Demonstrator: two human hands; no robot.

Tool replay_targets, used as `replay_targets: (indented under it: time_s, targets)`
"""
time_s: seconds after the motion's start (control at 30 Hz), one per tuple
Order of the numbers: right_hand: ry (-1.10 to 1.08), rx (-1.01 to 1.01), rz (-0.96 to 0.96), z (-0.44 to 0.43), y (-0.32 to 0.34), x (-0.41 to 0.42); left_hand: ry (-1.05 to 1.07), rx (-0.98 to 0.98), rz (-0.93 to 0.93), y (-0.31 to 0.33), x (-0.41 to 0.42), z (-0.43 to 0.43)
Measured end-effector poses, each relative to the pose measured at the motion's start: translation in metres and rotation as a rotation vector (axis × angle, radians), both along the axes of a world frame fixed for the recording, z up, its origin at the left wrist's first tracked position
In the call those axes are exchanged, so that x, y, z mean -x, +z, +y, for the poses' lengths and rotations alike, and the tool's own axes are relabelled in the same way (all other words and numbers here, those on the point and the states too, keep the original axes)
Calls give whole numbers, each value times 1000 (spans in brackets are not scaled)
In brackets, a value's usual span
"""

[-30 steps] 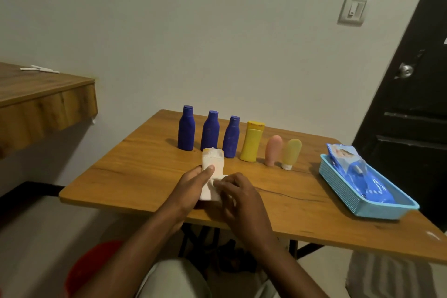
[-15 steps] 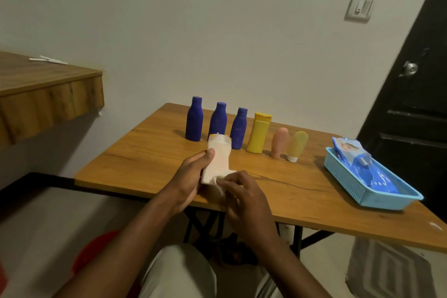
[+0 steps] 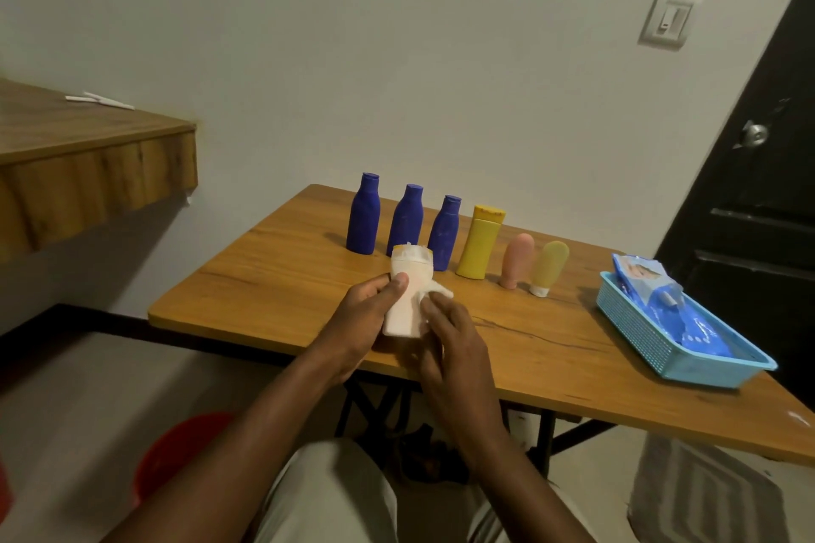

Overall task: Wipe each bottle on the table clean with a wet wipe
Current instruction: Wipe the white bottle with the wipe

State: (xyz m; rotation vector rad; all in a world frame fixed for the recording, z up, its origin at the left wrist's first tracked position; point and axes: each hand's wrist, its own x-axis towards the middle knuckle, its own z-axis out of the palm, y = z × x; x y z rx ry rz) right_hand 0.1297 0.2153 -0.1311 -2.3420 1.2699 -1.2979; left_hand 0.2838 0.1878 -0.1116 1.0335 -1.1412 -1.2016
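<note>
My left hand (image 3: 359, 315) grips a pale pink-white bottle (image 3: 403, 304) above the near edge of the wooden table (image 3: 273, 278), holding it nearly upright. My right hand (image 3: 450, 339) presses a white wet wipe (image 3: 434, 293) against the bottle's right side. The wipe also drapes over the bottle's cap. Behind them stands a row: three dark blue bottles (image 3: 363, 220), (image 3: 405, 220), (image 3: 444, 233), a yellow bottle (image 3: 480, 242), a pink tube (image 3: 516, 261) and a pale yellow tube (image 3: 548, 268) on its white cap.
A light blue plastic basket (image 3: 639, 335) at the table's right holds a blue wet wipe pack (image 3: 661, 304). A wooden shelf (image 3: 88, 163) juts out at left. A black door (image 3: 758, 198) stands at right, a red stool (image 3: 176, 454) sits below left.
The view has shifted, so the table sits further right in the frame. Both hands keep hold of the bottle, and my right hand with the wipe has slid slightly along its side.
</note>
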Motion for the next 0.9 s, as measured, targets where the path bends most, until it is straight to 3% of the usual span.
replay_targets:
  time_s: [0.33,0.63,0.9]
  targets:
    - [-44,-41,217,-12,9,-8,-47,100,-147,5,7,9]
    - [54,11,434,18,-20,-3,51,33,23,1,2,3]
    - [34,-165,214,-13,10,-5,-7,47,-65,0,3,3]
